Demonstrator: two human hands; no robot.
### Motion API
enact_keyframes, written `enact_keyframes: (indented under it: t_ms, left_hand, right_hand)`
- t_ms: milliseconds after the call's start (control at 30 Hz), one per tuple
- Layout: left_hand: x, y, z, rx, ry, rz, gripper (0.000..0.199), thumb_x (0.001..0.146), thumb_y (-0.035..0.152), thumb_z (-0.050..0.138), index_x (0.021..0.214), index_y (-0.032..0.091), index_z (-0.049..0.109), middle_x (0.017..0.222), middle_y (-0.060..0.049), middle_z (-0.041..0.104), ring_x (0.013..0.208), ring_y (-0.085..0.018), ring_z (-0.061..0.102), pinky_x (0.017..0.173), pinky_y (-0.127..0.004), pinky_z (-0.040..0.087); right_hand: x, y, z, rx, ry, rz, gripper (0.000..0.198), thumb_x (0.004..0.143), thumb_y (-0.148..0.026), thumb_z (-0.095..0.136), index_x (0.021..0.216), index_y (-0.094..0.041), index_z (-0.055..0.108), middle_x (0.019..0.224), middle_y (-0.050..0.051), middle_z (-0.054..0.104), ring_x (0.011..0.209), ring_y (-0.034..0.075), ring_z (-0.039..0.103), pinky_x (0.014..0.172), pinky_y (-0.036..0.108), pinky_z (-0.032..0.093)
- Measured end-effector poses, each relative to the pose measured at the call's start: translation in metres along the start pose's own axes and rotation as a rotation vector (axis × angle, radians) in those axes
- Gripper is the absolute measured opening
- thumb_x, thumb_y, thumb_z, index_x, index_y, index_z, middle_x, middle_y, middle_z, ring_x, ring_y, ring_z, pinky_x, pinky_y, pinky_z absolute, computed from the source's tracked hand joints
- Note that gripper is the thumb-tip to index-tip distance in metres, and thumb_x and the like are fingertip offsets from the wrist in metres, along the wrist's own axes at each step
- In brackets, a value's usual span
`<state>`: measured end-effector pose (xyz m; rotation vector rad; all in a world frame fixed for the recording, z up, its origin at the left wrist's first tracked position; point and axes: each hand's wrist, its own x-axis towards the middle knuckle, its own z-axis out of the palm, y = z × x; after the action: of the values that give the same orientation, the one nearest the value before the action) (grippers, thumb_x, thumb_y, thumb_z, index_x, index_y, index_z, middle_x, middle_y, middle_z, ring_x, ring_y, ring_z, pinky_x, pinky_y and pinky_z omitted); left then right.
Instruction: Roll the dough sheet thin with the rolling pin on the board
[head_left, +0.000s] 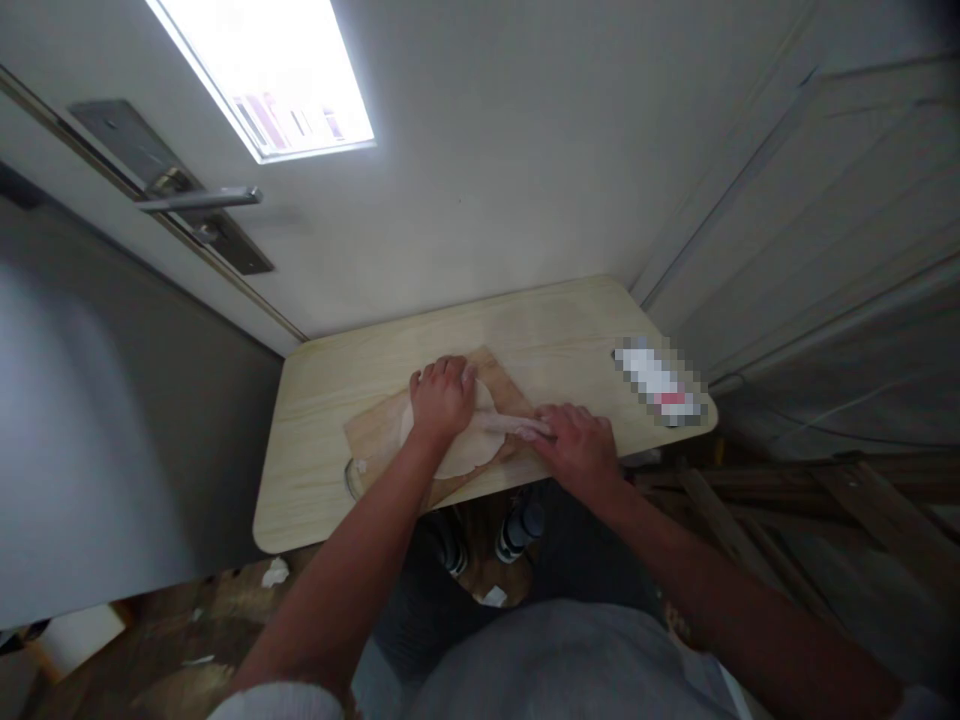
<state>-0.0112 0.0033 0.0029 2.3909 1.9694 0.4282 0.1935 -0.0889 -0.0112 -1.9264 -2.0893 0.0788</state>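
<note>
A thin, pale sheet of dough (463, 458) lies across a wooden cutting board (504, 376). My left hand (444, 398) rests over the far left part of the dough, its fingers curled down on the sheet; the fingertips are partly hidden. At the right, my right hand (581, 445) is closed around the end of a slim, light rolling pin (517, 424). The pin lies over the right side of the dough and points toward my left hand. Whether it reaches under that hand I cannot tell.
The board sits on a light wood table (315, 430) against a white door with a metal handle (202, 200). A blurred-out flat object (660, 385) lies at the table's right end. A grey panel (112, 430) stands left, wooden slats (750, 530) right.
</note>
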Motion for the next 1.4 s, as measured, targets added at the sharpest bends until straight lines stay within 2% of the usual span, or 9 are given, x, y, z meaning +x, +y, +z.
enact_keyframes:
  t_ms: [167, 333, 467, 833, 933, 1100, 1400]
  left_hand:
    - [-0.017, -0.002, -0.005, -0.023, 0.063, -0.027, 0.046, 0.104, 0.044, 0.025, 0.127, 0.021, 0.058, 0.129, -0.010, 0.065, 0.120, -0.026, 0.056, 0.108, -0.045, 0.036]
    - [-0.028, -0.008, 0.000, -0.018, 0.026, -0.026, 0.050, 0.102, 0.048, 0.030, 0.140, 0.021, 0.048, 0.147, -0.010, 0.054, 0.134, -0.028, 0.047, 0.114, -0.052, 0.031]
    - [-0.020, -0.006, 0.006, 0.016, -0.018, -0.004, 0.051, 0.103, 0.045, 0.026, 0.146, 0.024, 0.043, 0.154, -0.008, 0.046, 0.141, -0.028, 0.039, 0.117, -0.057, 0.026]
    - [0.006, 0.005, 0.008, -0.018, -0.051, 0.028, 0.048, 0.103, 0.046, 0.025, 0.143, 0.033, 0.047, 0.150, -0.005, 0.049, 0.138, -0.028, 0.042, 0.117, -0.061, 0.022]
    - [0.012, 0.006, 0.009, -0.003, -0.067, 0.032, 0.047, 0.103, 0.045, 0.025, 0.140, 0.033, 0.050, 0.144, -0.006, 0.055, 0.131, -0.029, 0.047, 0.115, -0.060, 0.024]
    - [0.027, 0.011, 0.012, 0.027, -0.089, 0.027, 0.049, 0.103, 0.048, 0.023, 0.137, 0.031, 0.052, 0.127, -0.010, 0.061, 0.119, -0.031, 0.054, 0.103, -0.052, 0.037]
    - [0.060, 0.023, 0.019, 0.022, -0.085, 0.047, 0.049, 0.103, 0.047, 0.023, 0.137, 0.026, 0.052, 0.129, -0.011, 0.061, 0.119, -0.030, 0.053, 0.098, -0.048, 0.041]
  right_hand:
    - [-0.011, -0.005, -0.003, 0.008, -0.055, -0.038, 0.047, 0.095, -0.064, 0.047, 0.117, -0.029, 0.068, 0.097, 0.006, 0.068, 0.089, 0.021, 0.057, 0.069, 0.031, 0.022]
    - [-0.018, -0.008, 0.003, 0.028, -0.017, -0.072, 0.045, 0.094, -0.063, 0.051, 0.107, -0.026, 0.070, 0.092, 0.005, 0.067, 0.086, 0.020, 0.056, 0.071, 0.031, 0.023]
    - [-0.020, -0.005, 0.008, 0.029, 0.012, -0.068, 0.046, 0.094, -0.063, 0.050, 0.105, -0.022, 0.069, 0.092, 0.006, 0.068, 0.085, 0.020, 0.056, 0.071, 0.032, 0.023]
    - [-0.015, 0.008, 0.016, 0.056, 0.056, -0.018, 0.053, 0.093, -0.069, 0.046, 0.091, -0.019, 0.063, 0.086, 0.006, 0.068, 0.079, 0.021, 0.058, 0.070, 0.031, 0.024]
    - [-0.010, 0.012, 0.016, 0.083, 0.046, -0.014, 0.054, 0.093, -0.070, 0.044, 0.088, -0.019, 0.062, 0.081, 0.005, 0.068, 0.075, 0.020, 0.058, 0.069, 0.031, 0.024]
    - [-0.001, 0.018, 0.014, 0.118, -0.009, 0.014, 0.053, 0.093, -0.070, 0.044, 0.084, -0.020, 0.060, 0.077, 0.004, 0.068, 0.072, 0.019, 0.059, 0.067, 0.031, 0.024]
    - [0.017, 0.027, 0.010, 0.070, -0.037, 0.041, 0.052, 0.099, -0.062, 0.036, 0.083, -0.020, 0.061, 0.072, 0.005, 0.068, 0.067, 0.018, 0.060, 0.064, 0.031, 0.022]
